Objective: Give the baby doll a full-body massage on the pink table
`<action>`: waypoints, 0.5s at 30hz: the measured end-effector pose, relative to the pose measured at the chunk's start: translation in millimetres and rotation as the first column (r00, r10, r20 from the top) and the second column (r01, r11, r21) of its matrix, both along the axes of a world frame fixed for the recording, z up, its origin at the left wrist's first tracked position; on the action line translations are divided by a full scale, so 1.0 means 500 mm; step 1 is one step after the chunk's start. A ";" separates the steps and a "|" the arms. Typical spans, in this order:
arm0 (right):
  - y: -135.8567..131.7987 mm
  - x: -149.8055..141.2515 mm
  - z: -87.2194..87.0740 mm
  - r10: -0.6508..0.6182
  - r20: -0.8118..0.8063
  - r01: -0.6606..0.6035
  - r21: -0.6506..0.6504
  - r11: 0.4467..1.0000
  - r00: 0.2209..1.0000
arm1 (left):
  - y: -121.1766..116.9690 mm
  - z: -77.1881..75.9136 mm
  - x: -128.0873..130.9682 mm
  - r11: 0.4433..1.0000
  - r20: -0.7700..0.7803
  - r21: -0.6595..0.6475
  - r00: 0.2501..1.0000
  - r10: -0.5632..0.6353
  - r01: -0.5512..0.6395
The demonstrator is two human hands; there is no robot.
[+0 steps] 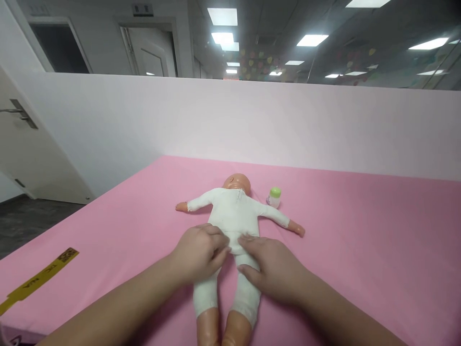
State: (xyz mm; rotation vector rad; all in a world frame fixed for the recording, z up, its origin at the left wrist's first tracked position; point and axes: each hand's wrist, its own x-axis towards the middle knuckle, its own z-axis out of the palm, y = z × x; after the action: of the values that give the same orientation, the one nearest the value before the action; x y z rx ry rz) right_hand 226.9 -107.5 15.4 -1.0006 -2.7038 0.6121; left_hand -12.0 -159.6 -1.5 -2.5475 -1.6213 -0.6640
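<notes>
A baby doll (234,211) with a white cloth body lies stretched out on a pink-covered surface, its head at the far end and its arms spread. My left hand (203,250) is at the doll's hip on the left, with fingers curled in and thumb close to them against the cloth. Across the hip and upper thigh on the right rests my right hand (273,266), its thumb spread away from the fingers and nothing held. The doll's bare lower legs reach the bottom edge, where the feet are cut off.
Beside the doll's arm on the right stands a small bottle (274,198) with a green cap. A yellow strip (43,278) with a printed code lies at the left edge of the pink cover (360,250). Behind rises a white low wall (288,127); a door (32,139) is at left.
</notes>
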 end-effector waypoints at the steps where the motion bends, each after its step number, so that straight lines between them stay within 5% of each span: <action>1: 0.002 -0.001 -0.002 -0.014 -0.024 0.014 0.025 1.000 1.000 | -0.001 0.000 0.000 0.999 0.014 0.033 1.000 0.006 -0.007; 6: 0.014 -0.005 -0.014 -0.039 -0.099 0.050 0.110 0.993 0.994 | 0.000 -0.006 0.002 0.988 0.024 0.155 1.000 0.012 -0.016; 15: 0.021 -0.016 -0.022 0.010 -0.090 -0.002 0.080 0.997 0.996 | 0.016 -0.016 0.008 0.992 -0.010 -0.117 0.999 0.041 -0.042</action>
State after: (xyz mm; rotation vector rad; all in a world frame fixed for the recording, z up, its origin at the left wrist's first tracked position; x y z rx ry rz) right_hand 219.1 -96.9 4.5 -0.9228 -2.6315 0.5327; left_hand -8.1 -151.6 -9.4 -2.5833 -1.7560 -0.5719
